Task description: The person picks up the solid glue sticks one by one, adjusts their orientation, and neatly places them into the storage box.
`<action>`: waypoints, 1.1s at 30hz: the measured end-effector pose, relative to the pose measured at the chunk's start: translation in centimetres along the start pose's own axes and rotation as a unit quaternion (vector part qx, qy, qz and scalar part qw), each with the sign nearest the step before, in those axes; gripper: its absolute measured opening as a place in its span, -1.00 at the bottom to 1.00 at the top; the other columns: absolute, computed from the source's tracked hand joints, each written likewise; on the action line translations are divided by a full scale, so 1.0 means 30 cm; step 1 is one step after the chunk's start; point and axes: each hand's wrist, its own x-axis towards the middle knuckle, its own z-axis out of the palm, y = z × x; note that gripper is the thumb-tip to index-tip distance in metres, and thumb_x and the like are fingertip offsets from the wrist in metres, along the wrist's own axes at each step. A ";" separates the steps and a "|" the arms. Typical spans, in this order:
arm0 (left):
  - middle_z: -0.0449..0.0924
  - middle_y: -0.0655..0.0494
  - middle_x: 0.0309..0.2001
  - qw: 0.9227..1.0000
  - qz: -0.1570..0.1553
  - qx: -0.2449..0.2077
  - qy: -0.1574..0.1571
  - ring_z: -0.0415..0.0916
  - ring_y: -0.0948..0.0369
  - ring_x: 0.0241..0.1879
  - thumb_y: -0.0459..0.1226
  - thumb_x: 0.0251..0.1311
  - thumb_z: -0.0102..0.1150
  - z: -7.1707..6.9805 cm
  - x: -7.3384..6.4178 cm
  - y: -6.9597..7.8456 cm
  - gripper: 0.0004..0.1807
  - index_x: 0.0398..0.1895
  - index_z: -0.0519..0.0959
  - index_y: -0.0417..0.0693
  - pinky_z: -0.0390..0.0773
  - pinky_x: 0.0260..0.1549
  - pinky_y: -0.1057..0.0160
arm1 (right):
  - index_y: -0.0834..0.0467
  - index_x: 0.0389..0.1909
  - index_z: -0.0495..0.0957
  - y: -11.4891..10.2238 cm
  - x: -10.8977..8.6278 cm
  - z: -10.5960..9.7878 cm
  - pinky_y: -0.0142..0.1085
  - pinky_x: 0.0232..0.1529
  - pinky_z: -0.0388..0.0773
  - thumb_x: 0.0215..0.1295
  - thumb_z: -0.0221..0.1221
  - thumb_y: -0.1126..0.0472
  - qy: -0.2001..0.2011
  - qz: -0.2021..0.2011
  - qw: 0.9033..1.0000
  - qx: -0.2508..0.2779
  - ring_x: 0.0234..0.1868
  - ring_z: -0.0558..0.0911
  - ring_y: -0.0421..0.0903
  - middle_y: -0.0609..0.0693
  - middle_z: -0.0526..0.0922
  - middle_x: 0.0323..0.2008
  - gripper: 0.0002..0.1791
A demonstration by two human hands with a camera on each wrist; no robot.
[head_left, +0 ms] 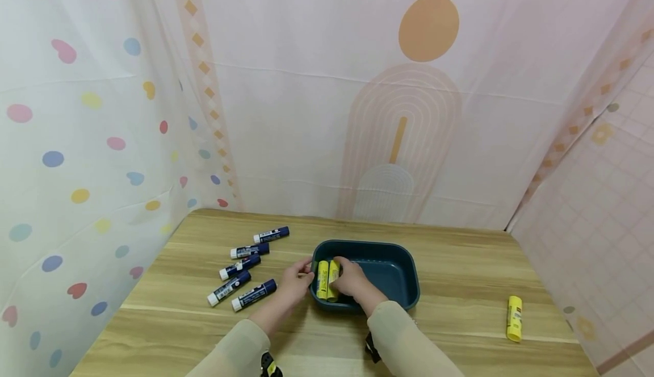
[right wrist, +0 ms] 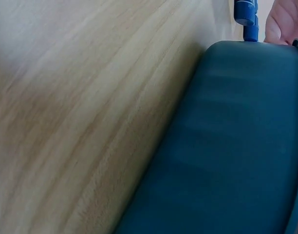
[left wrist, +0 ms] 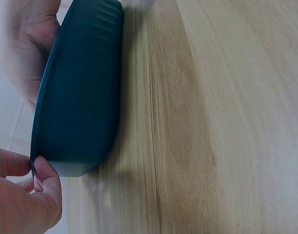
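Note:
A dark teal plastic bin [head_left: 390,279] stands on the table. Two yellow glue sticks [head_left: 322,280] lie side by side inside it, at its left end. My right hand [head_left: 353,281] reaches over the near side and grips the right-hand stick, thumb at its lower end and fingers near its top. At the left end, my left hand [head_left: 294,281] pinches the bin's rim between thumb and fingers, as the left wrist view shows up close [left wrist: 34,195]. In the right wrist view the bin's outer wall [right wrist: 227,136] hides the sticks inside.
Several dark blue glue sticks with white ends [head_left: 254,296] lie loosely grouped left of the bin. One more yellow glue stick [head_left: 514,318] lies far to the right on the wooden table [head_left: 460,343]. Patterned curtains [head_left: 301,110] hang behind and at both sides.

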 end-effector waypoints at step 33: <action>0.38 -0.10 -0.04 1.000 0.016 0.012 -0.006 0.40 0.13 -0.18 -0.44 0.33 -0.06 -0.003 0.011 -0.022 -0.52 0.33 0.31 -0.18 0.51 -0.34 0.25 | 0.33 0.27 0.27 0.358 -0.263 -0.522 0.32 0.04 0.32 0.05 0.27 0.39 0.215 -0.186 0.939 -0.192 0.19 0.24 0.49 0.50 0.23 0.21 -0.29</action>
